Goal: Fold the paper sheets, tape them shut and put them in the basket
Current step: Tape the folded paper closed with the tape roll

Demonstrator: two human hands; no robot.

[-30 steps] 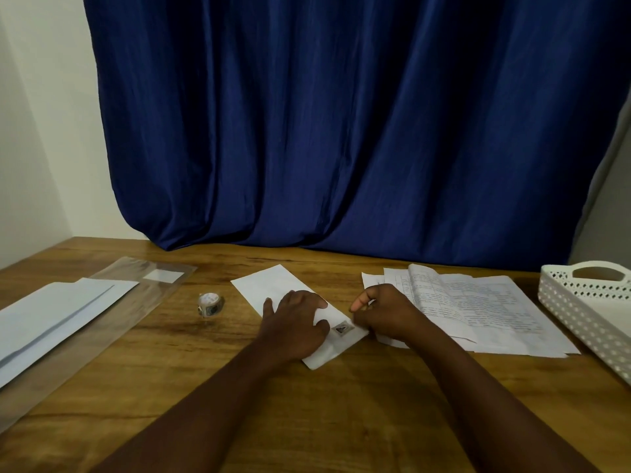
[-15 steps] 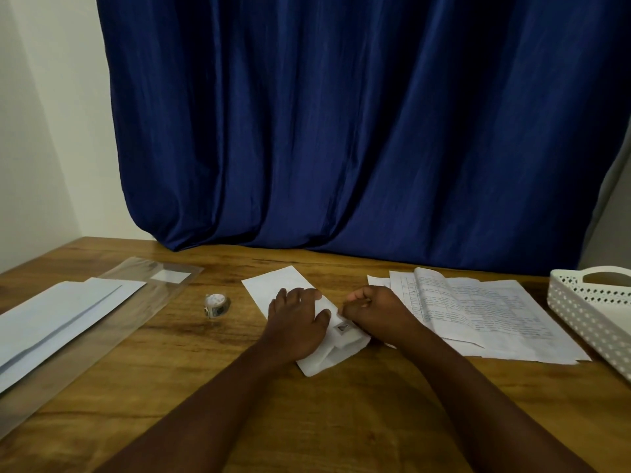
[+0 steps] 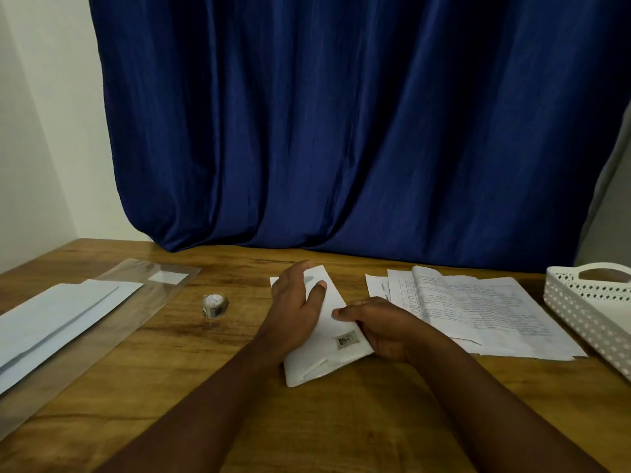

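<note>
We could read no text anywhere. The printed white paper sheets [image 3: 478,305] at the right of the wooden table carried rows of dark print too small to make out. A small square patterned tape piece [image 3: 345,341] on the folded white paper [image 3: 329,322] bore an unreadable mark.

One folded paper [image 3: 327,339], one tape roll [image 3: 215,304], one white basket [image 3: 587,302], two hands.

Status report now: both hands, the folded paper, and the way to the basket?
Left hand and right hand both grip the folded paper, one tape piece on it. Basket far right. Printed sheets lie between.
</note>
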